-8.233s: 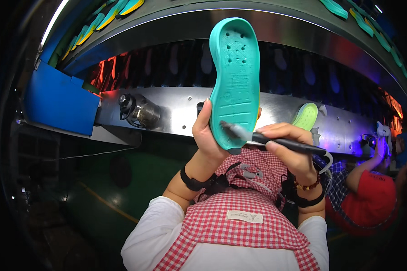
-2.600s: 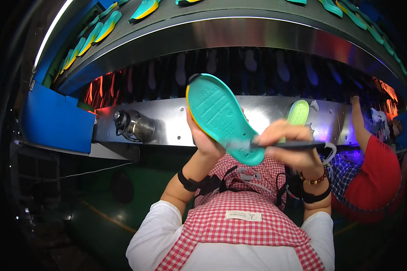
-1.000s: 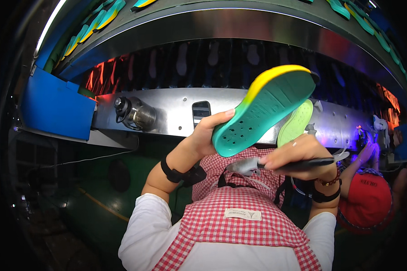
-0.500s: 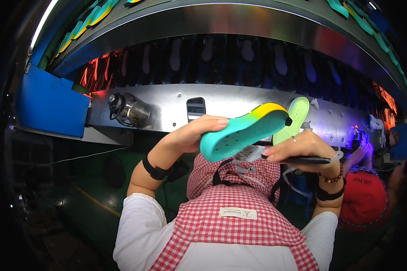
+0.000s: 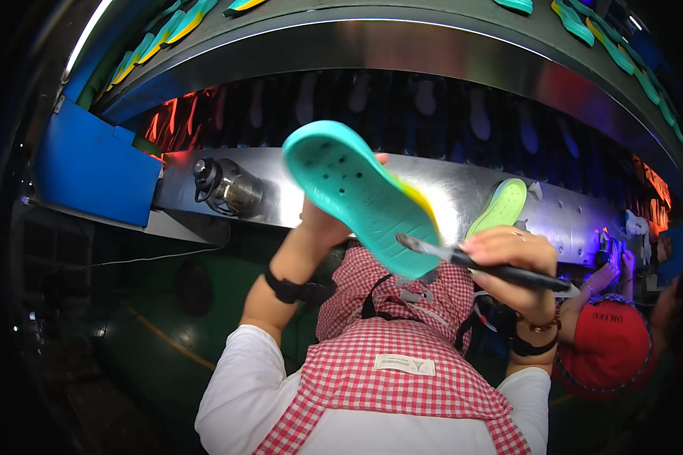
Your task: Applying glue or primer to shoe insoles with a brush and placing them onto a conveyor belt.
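A teal shoe sole (image 5: 353, 193) with yellow along one edge is gripped in my left hand (image 5: 322, 225), which is mostly hidden behind it. The sole is tilted up, its hollow inner side with small dark holes turned to view. My right hand (image 5: 512, 262) is closed round the black handle of a brush (image 5: 527, 277). The brush's pale head lies over the sole's lower end; whether it touches cannot be made out. Beyond my right hand, a light green sole (image 5: 502, 206) lies on the metal ledge (image 5: 455, 178).
On the ledge's left stands a dark see-through bottle (image 5: 235, 188), near a blue metal box (image 5: 102, 171). Behind runs a dark opening with hanging strips, under a conveyor (image 5: 432, 34) carrying several soles. At right a person in a red cap (image 5: 613, 345) works under purple light.
My left hand has turned and lifted the teal sole, so its inner side faces me more. The brush has swung round and its head now lies over the sole. The phone on the ledge is now hidden.
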Demonstrator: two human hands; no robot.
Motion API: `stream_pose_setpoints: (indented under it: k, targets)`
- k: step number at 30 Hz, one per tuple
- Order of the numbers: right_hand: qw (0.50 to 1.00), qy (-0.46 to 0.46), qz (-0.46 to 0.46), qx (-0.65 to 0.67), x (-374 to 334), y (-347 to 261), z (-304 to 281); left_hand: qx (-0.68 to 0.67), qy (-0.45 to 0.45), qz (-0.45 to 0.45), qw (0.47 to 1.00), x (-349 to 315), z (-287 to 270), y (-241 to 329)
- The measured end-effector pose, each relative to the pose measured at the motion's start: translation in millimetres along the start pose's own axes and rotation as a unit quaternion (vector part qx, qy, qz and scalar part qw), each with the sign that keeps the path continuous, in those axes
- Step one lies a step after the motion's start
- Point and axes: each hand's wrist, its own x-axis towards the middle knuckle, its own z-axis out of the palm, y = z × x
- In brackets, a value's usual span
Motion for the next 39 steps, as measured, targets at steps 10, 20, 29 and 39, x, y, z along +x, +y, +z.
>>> stream_pose_setpoints:
  k: [10, 20, 29, 39]
  targets:
    - [0.986, -0.032, -0.021, -0.163, 2, 37, 50, -0.061, 0.162, -0.017, 0.985, 8, 33, -41]
    - [0.999, 0.015, 0.035, -0.02, 10, 26, 40, -0.098, 0.052, 0.086, 0.99, 5, 47, -38]
    - [0.999, 0.012, 0.046, 0.003, -2, 22, 27, -0.076, 0.064, 0.141, 0.985, -1, 54, -16]
    - [0.896, 0.082, 0.179, 0.397, -9, 39, 32, -0.052, 0.055, 0.135, 0.988, 8, 70, 1]
